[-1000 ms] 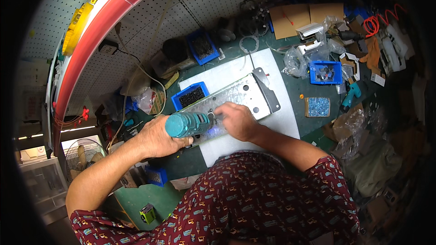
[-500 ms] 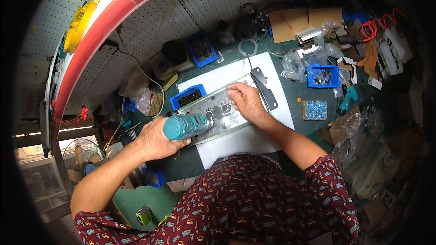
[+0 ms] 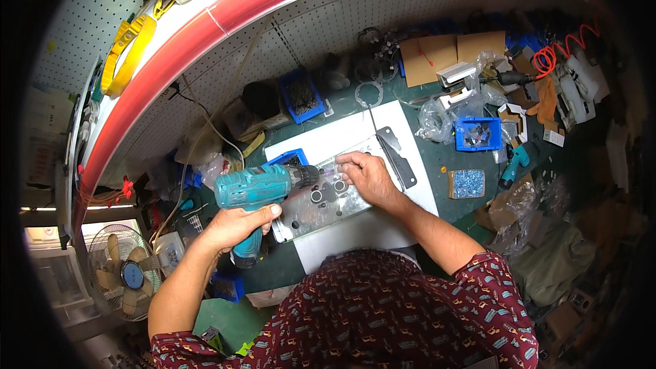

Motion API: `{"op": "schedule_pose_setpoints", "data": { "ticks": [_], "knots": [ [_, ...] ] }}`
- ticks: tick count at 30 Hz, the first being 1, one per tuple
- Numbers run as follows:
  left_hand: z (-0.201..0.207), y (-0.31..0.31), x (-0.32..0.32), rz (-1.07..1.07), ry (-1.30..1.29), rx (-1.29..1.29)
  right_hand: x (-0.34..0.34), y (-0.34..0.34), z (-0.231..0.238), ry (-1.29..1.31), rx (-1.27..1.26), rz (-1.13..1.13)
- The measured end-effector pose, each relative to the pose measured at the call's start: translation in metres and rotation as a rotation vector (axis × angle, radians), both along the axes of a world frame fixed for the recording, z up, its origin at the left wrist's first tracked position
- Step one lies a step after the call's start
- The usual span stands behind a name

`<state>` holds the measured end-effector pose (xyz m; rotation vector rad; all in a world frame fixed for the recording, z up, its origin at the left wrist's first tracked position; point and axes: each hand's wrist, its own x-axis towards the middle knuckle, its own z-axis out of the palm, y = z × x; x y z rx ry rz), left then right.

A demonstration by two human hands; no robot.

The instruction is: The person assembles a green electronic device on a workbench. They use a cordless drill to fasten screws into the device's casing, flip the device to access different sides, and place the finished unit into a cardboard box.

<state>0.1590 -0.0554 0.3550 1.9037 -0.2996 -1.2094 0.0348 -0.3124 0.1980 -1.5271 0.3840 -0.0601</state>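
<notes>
My left hand (image 3: 236,227) is wrapped round the grip of a teal cordless drill (image 3: 253,188). The drill lies sideways above a flat metal panel (image 3: 311,217), its black chuck pointing right. Close to the bit's tip, my right hand (image 3: 369,176) has its fingers curled in a pinch; whatever they hold is too small to make out. Two dark-rimmed round fittings and several holes show in the panel. Partly hidden behind the drill is a blue bin (image 3: 295,157) of small dark parts. To the right of my right hand lies a black bracket plate (image 3: 396,157).
A white sheet (image 3: 418,195) lies under the panel on the green bench. Farther right are a blue bin (image 3: 477,134), a box of bluish small parts (image 3: 467,184) and a second teal power tool (image 3: 514,165). Another blue bin (image 3: 301,96) stands at the back; a fan (image 3: 123,273) is at left.
The drill has come up off the panel and swung from pointing down to pointing right. My right hand's fingertips are now by the bit's tip. The whole view has shifted slightly.
</notes>
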Motion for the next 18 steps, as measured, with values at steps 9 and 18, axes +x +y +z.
{"op": "schedule_pose_setpoints", "data": {
  "ticks": [9,18],
  "knots": [
    [-0.024,0.0,-0.001,0.08,0.071,-0.09,0.0,0.001,0.0,0.007,0.005,0.046],
    [-0.02,-0.003,0.006,0.072,0.102,-0.079,0.0,-0.003,-0.001,-0.133,-0.227,0.081]
  ]
}}
